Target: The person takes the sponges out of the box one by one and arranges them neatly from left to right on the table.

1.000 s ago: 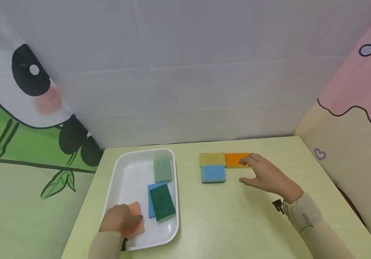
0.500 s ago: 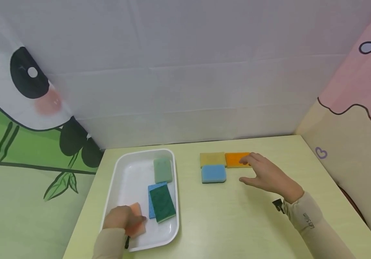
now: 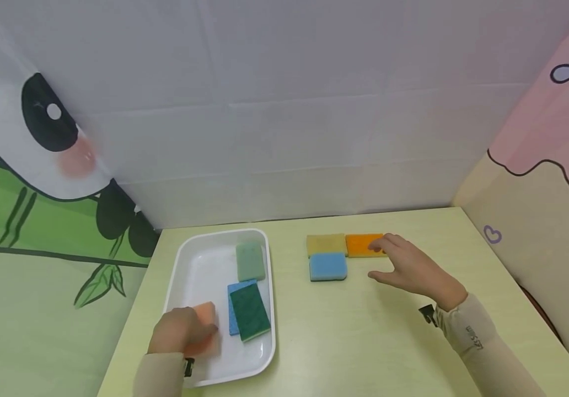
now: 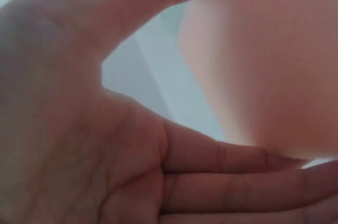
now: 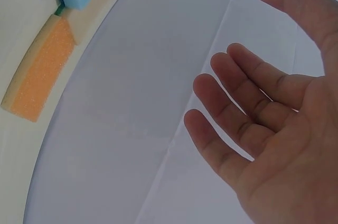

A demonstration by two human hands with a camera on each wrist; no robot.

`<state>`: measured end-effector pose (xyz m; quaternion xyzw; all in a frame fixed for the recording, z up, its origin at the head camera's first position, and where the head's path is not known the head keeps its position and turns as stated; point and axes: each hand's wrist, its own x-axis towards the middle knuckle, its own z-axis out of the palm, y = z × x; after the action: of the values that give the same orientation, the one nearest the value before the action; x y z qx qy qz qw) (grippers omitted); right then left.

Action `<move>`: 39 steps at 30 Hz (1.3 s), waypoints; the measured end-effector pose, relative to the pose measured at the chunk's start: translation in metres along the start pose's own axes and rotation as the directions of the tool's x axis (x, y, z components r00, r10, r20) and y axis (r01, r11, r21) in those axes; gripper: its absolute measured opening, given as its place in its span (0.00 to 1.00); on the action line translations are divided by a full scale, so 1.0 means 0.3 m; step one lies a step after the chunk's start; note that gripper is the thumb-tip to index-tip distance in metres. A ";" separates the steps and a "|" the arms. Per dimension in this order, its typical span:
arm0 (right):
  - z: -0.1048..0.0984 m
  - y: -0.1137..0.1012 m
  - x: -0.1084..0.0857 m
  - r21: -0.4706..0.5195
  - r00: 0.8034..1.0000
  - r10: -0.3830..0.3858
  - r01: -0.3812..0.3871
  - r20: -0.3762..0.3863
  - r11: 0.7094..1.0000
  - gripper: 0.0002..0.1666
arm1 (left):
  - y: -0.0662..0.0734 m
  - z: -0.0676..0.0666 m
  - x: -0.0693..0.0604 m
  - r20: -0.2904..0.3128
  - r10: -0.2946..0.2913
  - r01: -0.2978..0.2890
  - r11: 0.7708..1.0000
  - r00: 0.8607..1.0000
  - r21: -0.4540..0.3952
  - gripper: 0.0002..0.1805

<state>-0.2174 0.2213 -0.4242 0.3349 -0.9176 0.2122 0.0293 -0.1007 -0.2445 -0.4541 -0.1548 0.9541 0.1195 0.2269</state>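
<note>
My left hand point(image 3: 177, 331) is at the near left part of the white tray point(image 3: 270, 309), pinching a peach-coloured sponge point(image 3: 206, 314) between thumb and fingers. In the left wrist view the thumb touches the top of this sponge point(image 4: 264, 65) and a finger lies along its lower edge. Over the table, my right hand point(image 3: 413, 270) hovers with fingers spread and nothing in them. Its fingertips partly cover an orange sponge point(image 3: 358, 246) in the head view. Beside that lie a yellow sponge point(image 3: 326, 244) and, in front, a light blue sponge point(image 3: 328, 267).
Inside the tray, a pale green sponge point(image 3: 250, 262) lies at the far right. Nearer, a dark green scouring sponge point(image 3: 250, 312) overlaps a blue sponge point(image 3: 233, 309). White cloth point(image 3: 284, 165) hangs behind the table point(image 3: 324, 342), and printed panels flank it.
My left hand and the peach sponge shifted slightly right, then back left and a little away from me inside the tray. My right hand has stayed in place.
</note>
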 end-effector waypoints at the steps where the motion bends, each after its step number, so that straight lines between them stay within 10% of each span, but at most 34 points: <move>1: -0.002 0.000 0.000 -0.001 1.000 0.004 -0.004 0.000 1.000 0.31 | 0.001 -0.013 -0.006 -0.011 0.015 -0.015 1.000 1.000 0.008 0.25; 15: -0.008 0.007 -0.007 -0.022 1.000 -0.005 0.005 -0.017 1.000 0.32 | 0.047 -0.217 -0.075 -0.066 0.074 -0.069 0.996 0.995 0.064 0.24; 39: -0.024 0.009 -0.013 -0.053 1.000 0.002 -0.002 -0.010 0.999 0.33 | 0.092 -0.338 -0.059 -0.124 0.295 -0.283 0.953 0.947 0.105 0.33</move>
<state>-0.2168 0.2284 -0.4195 0.3320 -0.9230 0.1895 0.0427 -0.1353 -0.2451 -0.3534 -0.0111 0.9841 0.0994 0.1465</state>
